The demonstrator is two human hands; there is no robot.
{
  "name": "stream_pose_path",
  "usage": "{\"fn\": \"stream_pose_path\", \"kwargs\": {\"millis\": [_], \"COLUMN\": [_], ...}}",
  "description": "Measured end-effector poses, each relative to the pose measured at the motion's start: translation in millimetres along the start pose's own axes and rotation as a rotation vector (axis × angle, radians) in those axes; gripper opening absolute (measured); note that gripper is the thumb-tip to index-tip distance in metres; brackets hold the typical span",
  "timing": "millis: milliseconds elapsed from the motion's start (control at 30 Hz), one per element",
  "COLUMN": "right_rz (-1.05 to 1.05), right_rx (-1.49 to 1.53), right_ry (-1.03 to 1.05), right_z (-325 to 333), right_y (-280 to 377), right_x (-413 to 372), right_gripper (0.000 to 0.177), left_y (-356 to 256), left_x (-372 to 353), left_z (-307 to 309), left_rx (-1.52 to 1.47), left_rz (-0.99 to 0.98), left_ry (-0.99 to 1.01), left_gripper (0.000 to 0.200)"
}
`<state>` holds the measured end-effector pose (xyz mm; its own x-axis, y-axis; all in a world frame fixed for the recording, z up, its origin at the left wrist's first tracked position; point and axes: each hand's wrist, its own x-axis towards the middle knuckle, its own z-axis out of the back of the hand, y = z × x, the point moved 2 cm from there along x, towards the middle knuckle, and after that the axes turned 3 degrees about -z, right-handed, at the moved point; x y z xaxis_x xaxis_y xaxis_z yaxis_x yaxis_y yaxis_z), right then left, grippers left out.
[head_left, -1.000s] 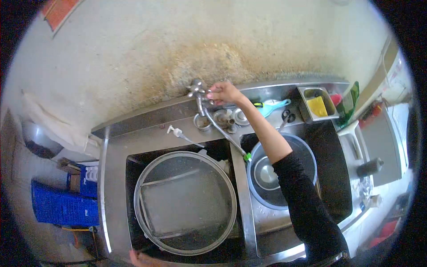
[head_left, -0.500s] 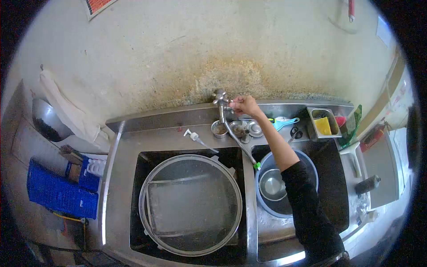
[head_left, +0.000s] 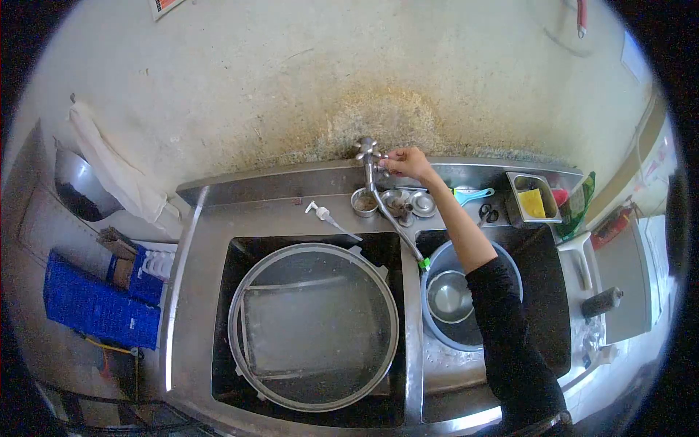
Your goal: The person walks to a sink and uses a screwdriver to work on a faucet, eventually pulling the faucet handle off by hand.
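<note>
My right hand reaches up from the lower right in a black sleeve, its thumb and fingers pinching the side handle of a metal tap on the splashback. From the tap, a long spout slants down to a green tip at the rim of a blue basin. A metal bowl sits inside that basin, in the right sink. My forearm crosses over the basin and hides part of it. My left hand is out of view.
A large round lid-like cover fills the left sink. Along the back ledge lie a pump dispenser top, small metal cups, scissors and a metal container with a yellow sponge. Blue crates stand at left.
The camera view has shifted slightly. My right hand stays on the tap handle, with the wrist turned a little and the fingers bent lower over it.
</note>
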<state>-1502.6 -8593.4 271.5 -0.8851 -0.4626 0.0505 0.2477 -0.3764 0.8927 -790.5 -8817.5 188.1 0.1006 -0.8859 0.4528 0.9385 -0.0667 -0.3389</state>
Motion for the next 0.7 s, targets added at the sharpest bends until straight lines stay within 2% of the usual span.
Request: {"fn": "stream_pose_path", "kwargs": {"millis": [33,167,233,367,467,533,567,600,633,667,700], "right_rz": [0.013,0.000,0.031,0.072,0.070,0.027,0.027,0.055,0.082,0.084,0.142], "right_rx": [-0.034,-0.032,0.038,0.015,0.029,0.099,0.104,0.082,0.062,0.069,0.035], "right_ry": [-0.054,-0.017,-0.008,-0.047,0.003,0.007,0.007,-0.014,-0.037,-0.046,-0.118], "right_z": [0.2,2.3,0.8,-0.9,0.4,0.1,-1.0,-1.8,-2.5,-4.6,-6.9], "right_y": [0.8,-0.7,-4.0,-5.8,-4.5,-4.2,-4.0,-5.6,-8.4,-12.1,-15.3], "right_x": [-0.6,-1.6,-0.8,-0.3,-6.0,-8.0,-8.6,-8.2,-8.0,-8.5,-8.1], "right_gripper": [0.029,0.029,0.040,0.037,0.035,0.030,0.030,0.031,0.032,0.032,0.032], "left_y": [1.1,7.8,11.4,13.8,5.5,-14.9,-27.5,-25.7,-149.0,-209.6,-260.9], "left_x": [-0.5,-2.1,-3.1,-5.8,-14.2,-25.3,-30.3,-33.9,-29.7,-29.2,-26.6], "left_z": [-0.1,0.2,1.8,4.5,17.1,24.2,17.4,-6.3,48.2,44.3,37.1], "left_rx": [-0.003,-0.018,-0.026,-0.063,-0.160,-0.381,-0.688,-1.202,-0.805,-0.997,-0.998], "left_rz": [0.001,0.001,0.005,-0.003,-0.046,-0.146,-0.285,-0.559,-0.278,-0.365,-0.640], "left_ry": [0.000,0.000,-0.004,-0.022,-0.064,-0.062,-0.014,0.097,0.333,0.393,0.504], "left_gripper": [0.029,0.029,0.029,0.028,0.028,0.028,0.028,0.027,0.026,0.025,0.024]}}
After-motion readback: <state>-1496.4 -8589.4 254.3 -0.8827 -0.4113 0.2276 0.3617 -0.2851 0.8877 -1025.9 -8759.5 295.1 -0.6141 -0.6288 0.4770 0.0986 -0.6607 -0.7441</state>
